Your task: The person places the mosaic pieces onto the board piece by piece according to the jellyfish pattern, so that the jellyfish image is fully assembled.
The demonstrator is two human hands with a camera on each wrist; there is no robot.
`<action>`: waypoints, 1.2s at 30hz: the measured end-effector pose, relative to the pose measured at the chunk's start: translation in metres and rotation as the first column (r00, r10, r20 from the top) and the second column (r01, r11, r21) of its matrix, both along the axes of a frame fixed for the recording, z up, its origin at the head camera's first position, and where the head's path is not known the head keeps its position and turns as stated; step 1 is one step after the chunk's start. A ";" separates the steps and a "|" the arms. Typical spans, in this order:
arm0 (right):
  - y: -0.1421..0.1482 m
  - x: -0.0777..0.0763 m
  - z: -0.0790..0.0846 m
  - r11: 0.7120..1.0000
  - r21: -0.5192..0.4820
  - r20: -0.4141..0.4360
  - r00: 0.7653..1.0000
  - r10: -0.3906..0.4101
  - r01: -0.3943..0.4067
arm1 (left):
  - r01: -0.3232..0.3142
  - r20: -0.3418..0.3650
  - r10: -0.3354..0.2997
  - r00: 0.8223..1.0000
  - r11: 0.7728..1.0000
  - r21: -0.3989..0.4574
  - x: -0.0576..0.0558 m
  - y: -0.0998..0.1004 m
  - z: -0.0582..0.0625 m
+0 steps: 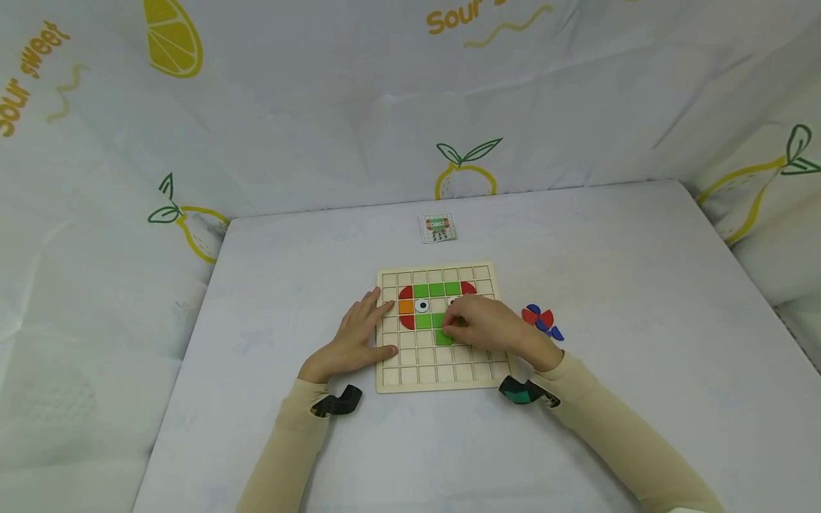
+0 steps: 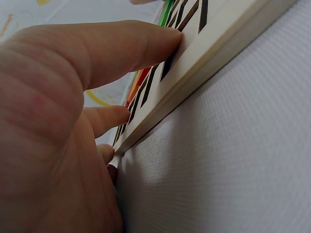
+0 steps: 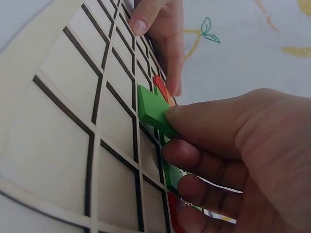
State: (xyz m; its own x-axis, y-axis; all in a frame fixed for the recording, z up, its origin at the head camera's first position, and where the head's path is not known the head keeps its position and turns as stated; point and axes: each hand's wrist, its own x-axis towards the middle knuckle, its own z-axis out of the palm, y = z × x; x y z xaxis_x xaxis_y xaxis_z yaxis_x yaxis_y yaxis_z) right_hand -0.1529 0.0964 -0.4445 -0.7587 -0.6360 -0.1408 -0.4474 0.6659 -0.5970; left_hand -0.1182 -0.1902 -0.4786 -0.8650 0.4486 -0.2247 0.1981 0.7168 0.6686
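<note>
Hands: the right hand [image 1: 481, 324] pinches a tile between thumb and forefinger; the left hand [image 1: 353, 340] is spread, its thumb resting on the board's left margin.
Tile in the pinch: a green square tile [image 3: 152, 107], over the middle of the board, directly below the lower green row as the head view shows it. The right wrist view shows it tilted against the grid; whether any edge sits in a cell I cannot tell.
Lie of the tile: under the right fingertips, to the right of the left thumb and well apart from it, so the right hand is nearer. Being square, it has no long axis; what counts is its tilt to the cell beneath.
Grid: a pale wooden grid board [image 1: 426, 375], bearing green squares [image 1: 437, 290], red rounded corner pieces [image 1: 406, 293], an orange square [image 1: 406, 306] and a white eye disc [image 1: 421, 305]. The right hand hides part of the pattern.
Spare pieces: red and blue curved pieces [image 1: 557, 333] just beyond the board's right edge.
Card: a small printed card [image 1: 438, 228] past the far edge.
Table: white cloth covering [image 1: 256, 285] under everything.
</note>
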 end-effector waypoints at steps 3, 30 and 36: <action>-0.002 0.002 -0.001 1.000 0.020 -0.031 1.000 -0.003 0.004 | -0.001 0.002 0.001 1.000 1.000 -0.001 0.000 0.000 0.000; 0.060 -0.002 0.033 0.968 -0.092 -0.015 0.972 -0.235 0.233 | 0.005 -0.006 -0.005 1.000 1.000 0.003 0.000 0.000 0.002; 0.088 0.001 0.037 0.955 -0.031 -0.004 0.956 -0.295 0.295 | -0.001 -0.001 0.001 1.000 1.000 -0.002 0.000 0.000 0.001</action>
State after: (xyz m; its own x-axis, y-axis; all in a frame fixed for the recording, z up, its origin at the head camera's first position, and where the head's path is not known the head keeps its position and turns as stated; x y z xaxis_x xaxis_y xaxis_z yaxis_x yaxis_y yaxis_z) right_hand -0.1523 0.1839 -0.4076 -0.9142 -0.3877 -0.1177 -0.2392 0.7509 -0.6155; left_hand -0.1178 -0.1900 -0.4776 -0.8658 0.4471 -0.2248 0.1977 0.7182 0.6672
